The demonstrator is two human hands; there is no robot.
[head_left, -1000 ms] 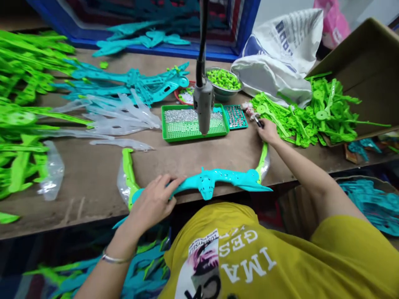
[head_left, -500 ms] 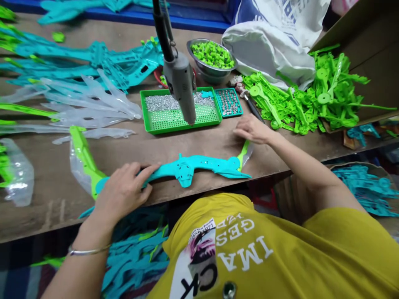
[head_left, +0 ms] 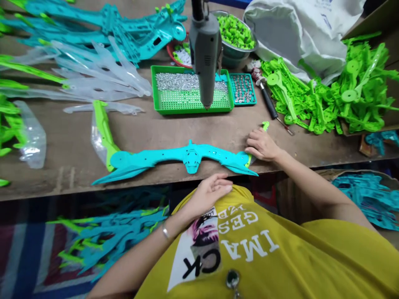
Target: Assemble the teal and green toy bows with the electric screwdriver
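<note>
A turquoise plastic toy bow (head_left: 162, 155) lies along the front edge of the table, with a green limb at each end. The left green limb (head_left: 104, 131) points away from me and has a clear plastic piece beside it. My right hand (head_left: 262, 144) is curled over the right limb, whose green tip (head_left: 265, 125) shows just above the fingers. Apart from the bow, my left hand (head_left: 212, 190) hovers in front of my shirt by the table edge, fingers stretched out and holding nothing.
Above the table hangs a grey electric screwdriver (head_left: 205, 62), in front of a green tray (head_left: 156, 101) of small metal screws. A small turquoise tray (head_left: 254, 99), a hand screwdriver (head_left: 268, 99) and a green parts heap (head_left: 311, 97) lie rightward. Clear plastic pieces (head_left: 102, 83) spread leftward.
My left hand has let go of the bow's left side and moved right, toward my body. My right hand has come down around the right limb. The view has shifted.
</note>
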